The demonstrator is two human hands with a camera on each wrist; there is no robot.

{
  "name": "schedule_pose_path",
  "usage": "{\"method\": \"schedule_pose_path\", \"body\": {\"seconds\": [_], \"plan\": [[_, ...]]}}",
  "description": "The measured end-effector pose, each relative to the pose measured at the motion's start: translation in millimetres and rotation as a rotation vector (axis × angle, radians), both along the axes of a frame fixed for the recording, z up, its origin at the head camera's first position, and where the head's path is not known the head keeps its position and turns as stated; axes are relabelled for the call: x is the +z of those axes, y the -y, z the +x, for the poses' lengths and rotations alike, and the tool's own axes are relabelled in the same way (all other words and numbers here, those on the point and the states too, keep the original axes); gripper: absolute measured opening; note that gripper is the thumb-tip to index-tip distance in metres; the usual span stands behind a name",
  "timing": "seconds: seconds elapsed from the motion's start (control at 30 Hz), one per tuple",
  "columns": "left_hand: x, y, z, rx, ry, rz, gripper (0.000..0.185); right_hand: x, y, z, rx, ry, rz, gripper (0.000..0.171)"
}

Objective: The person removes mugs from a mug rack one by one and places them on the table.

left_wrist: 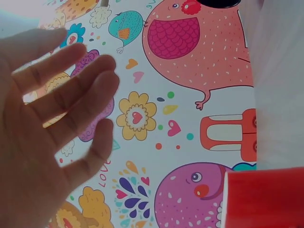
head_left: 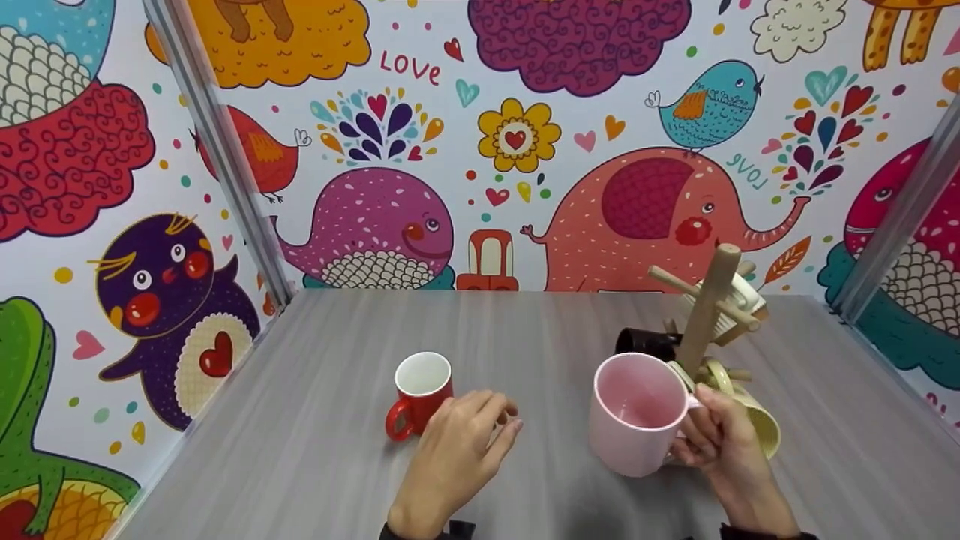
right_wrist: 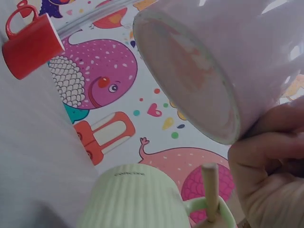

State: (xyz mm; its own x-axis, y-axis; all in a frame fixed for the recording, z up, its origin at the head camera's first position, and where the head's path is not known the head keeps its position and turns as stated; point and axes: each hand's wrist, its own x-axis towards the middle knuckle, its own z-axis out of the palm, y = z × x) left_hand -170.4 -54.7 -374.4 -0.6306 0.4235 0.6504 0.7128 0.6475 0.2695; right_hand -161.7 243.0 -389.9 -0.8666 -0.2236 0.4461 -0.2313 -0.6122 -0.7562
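My right hand [head_left: 724, 442] grips a pink mug [head_left: 630, 442] by its handle. The mug is held up with its mouth tilted toward the head camera, and its underside shows in the right wrist view. Just behind it stands a wooden mug tree [head_left: 709, 307]. A pale green ribbed mug [right_wrist: 137, 199] hangs by its handle on a peg, partly hidden by my right hand in the head view. My left hand [head_left: 461, 450] is held with loosely bent, spread fingers and nothing in them. Beyond it a red mug [head_left: 426, 409], white inside, stands upright, handle to the left.
A black mug [head_left: 646, 343] and a white mug [head_left: 739, 292] are at the mug tree's far side, partly hidden by its post. The grey table [head_left: 315, 450] runs back to a wall [head_left: 517, 195] printed with cartoon animals. Another printed panel [head_left: 67, 255] borders the left side.
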Motion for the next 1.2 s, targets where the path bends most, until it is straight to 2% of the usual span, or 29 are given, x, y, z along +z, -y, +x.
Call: {"method": "schedule_pose_path", "body": {"seconds": [0.23, 0.57, 0.67, 0.87, 1.07, 1.2], "plan": [[1.8, 0.6, 1.2, 0.001, 0.024, 0.002, 0.007, -2.7, 10.1, -3.2, 0.07, -0.053, -0.018, 0.043], [3.8, -0.4, 2.5, -0.007, 0.056, 0.014, 0.014, -1.9, 16.7, -2.7, 0.061, -0.046, 0.053, 0.045], [3.8, -0.9, 3.2, -0.009, 0.073, 0.023, 0.022, -0.5, 18.9, -1.1, 0.048, -0.022, 0.067, 0.045], [4.2, -3.9, 5.5, -0.023, 0.154, 0.034, 0.032, 2.8, 21.1, 2.8, -0.005, 0.06, 0.1, 0.046], [4.2, -10.9, 6.8, -0.067, 0.222, 0.025, 0.034, 0.7, 23.1, 0.8, 0.055, -0.045, 0.053, 0.044], [4.2, -14.5, 7.2, -0.094, 0.201, 0.013, 0.035, 0.4, 24.1, 0.8, 0.071, -0.042, 0.054, 0.044]]}}
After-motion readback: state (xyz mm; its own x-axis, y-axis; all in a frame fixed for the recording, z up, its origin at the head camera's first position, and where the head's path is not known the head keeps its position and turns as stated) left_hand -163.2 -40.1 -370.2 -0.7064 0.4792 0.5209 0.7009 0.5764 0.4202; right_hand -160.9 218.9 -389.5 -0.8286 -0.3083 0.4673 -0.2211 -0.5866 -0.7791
